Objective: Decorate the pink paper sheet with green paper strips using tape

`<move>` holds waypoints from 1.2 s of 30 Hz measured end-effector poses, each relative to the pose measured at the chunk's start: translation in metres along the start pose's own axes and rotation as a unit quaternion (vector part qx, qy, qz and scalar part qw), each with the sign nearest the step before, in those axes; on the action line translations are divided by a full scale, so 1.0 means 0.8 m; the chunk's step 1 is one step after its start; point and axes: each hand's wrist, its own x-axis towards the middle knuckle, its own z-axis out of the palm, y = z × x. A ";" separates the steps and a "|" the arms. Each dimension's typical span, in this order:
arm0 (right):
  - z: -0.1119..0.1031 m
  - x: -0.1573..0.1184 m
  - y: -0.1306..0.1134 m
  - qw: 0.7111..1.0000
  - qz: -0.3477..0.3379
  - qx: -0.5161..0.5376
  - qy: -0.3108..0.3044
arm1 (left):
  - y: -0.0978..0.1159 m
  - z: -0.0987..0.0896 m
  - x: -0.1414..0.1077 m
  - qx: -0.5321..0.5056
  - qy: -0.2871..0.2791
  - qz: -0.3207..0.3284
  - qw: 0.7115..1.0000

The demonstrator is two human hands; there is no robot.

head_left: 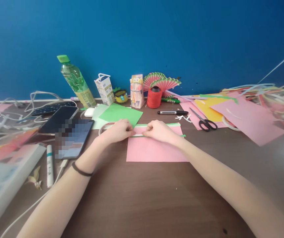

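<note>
A pink sheet of paper lies in front of me, with narrow green edges along its upper part. A thin green strip end sticks out past its right side. My left hand is closed, fingertips pinched at the upper left of the pink paper. Close beside it, my right hand is closed too, its thumb and fingers pinching along the same band. A short whitish stretch shows between the fingertips; whether it is tape or paper I cannot tell. A tape roll lies partly behind my left hand.
Green paper lies beyond my left hand. Scissors, a black marker and a red thread spool are farther back. Left are a phone, a white marker and a bottle. Pink sheets lie right.
</note>
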 end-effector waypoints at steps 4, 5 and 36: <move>-0.001 0.000 0.000 1.000 -0.002 0.005 0.003 | -0.001 0.001 0.000 0.002 0.005 -0.006 1.000; -0.001 0.000 0.001 1.000 -0.002 0.006 0.002 | -0.001 0.001 0.000 0.003 0.006 -0.008 1.000; 0.008 0.002 0.004 0.998 -0.010 -0.047 0.027 | 0.001 0.001 0.001 0.015 0.000 0.003 1.000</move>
